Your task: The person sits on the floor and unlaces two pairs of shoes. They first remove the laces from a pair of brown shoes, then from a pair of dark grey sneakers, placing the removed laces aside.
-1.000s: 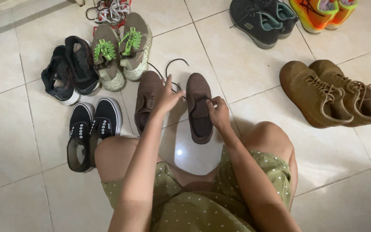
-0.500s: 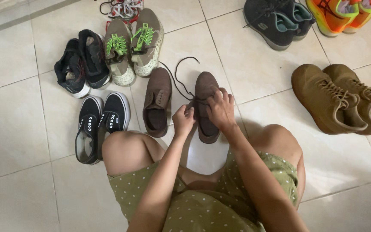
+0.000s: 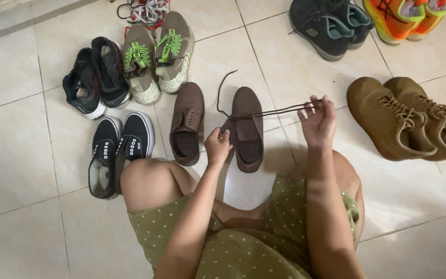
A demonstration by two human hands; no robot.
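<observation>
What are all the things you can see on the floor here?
Brown shoes: two, dark brown, centre.
Shoelace: one, dark, stretched from the right brown shoe.
Black slip-ons: two, black and white, left.
Grey sneakers: two, green laces, top.
Black sneakers: two, top left.
Tan boots: two, right.
Dark grey sneakers: two, top.
Orange sneakers: two, top right.
Left hand: on the shoe.
Right hand: pinching the lace.

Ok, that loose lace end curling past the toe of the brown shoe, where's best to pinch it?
Pinch the free lace end near its tip, coming from above on the left hand's side: it lies slack on bare tile, clear of both brown shoes.
</observation>
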